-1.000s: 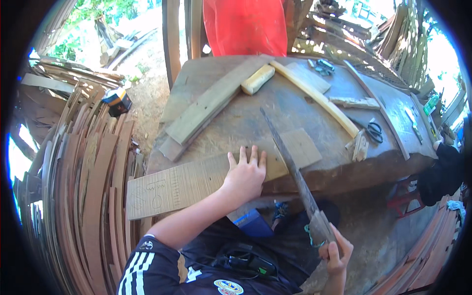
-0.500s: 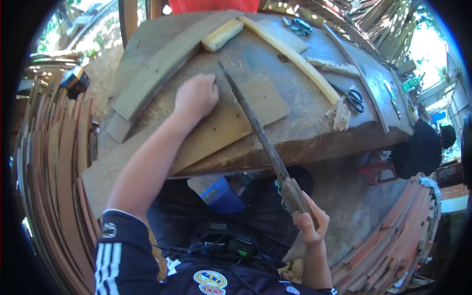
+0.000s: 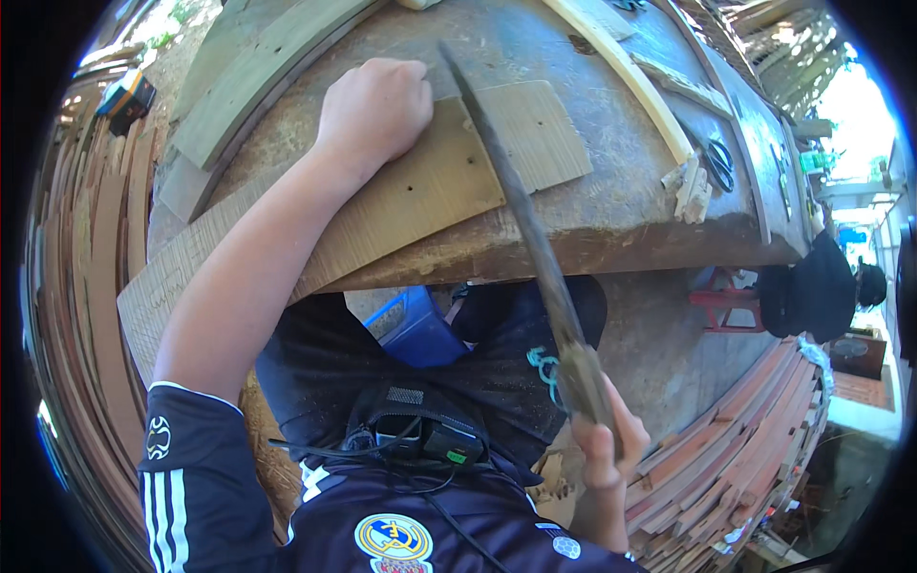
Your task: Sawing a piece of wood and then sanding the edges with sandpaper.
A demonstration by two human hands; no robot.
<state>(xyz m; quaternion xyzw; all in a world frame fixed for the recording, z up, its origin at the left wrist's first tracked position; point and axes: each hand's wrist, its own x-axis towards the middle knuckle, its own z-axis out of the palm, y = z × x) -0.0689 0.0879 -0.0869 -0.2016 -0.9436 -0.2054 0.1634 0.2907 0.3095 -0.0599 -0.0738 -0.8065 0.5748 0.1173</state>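
Observation:
In my right hand (image 3: 611, 439) is the wooden handle of a handsaw (image 3: 535, 234), with teal cord hanging by the handle. The long narrow blade slants away to the upper left, crossing over a flat wooden board (image 3: 420, 181). A tone step runs across the wood beside the blade; whether this is one board or two overlapping ones, I cannot tell. My left hand (image 3: 377, 110) is closed at the board's far edge, its fingertips hidden. The board lies aslant on a worn wooden table (image 3: 630, 234), its left end jutting past the table toward me.
A thick plank (image 3: 258, 81) lies at the table's far left. To the right are a pale wood strip (image 3: 626, 81), black-handled scissors (image 3: 718, 164) and wood scraps (image 3: 688, 191). Stacked planks stand on both sides. Below sits a blue container (image 3: 420, 329). A person in black (image 3: 812, 286) is at the right.
The view has shifted, so the table and board appear higher and closer. My left hand stays at the board's far edge. The saw is still in my right hand, its blade now farther right across the board.

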